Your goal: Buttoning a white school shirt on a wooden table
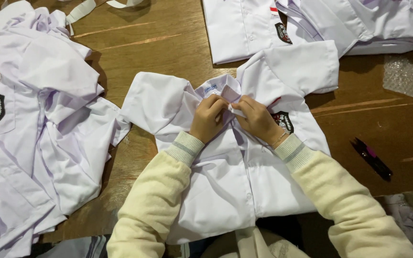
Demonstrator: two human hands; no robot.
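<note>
Shirt [235, 177] lies on the tabletop [158, 43]; left hand [208, 118] and right hand [258, 119] pinch its placket below the collar [216, 88], buttoning.

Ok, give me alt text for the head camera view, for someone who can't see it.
Two hands, the left hand and right hand, pinch the front placket just below the collar of a white short-sleeved shirt spread on a wooden table. More white shirts lie in a pile at left and folded at the top, and small dark snips rest at right.
</note>
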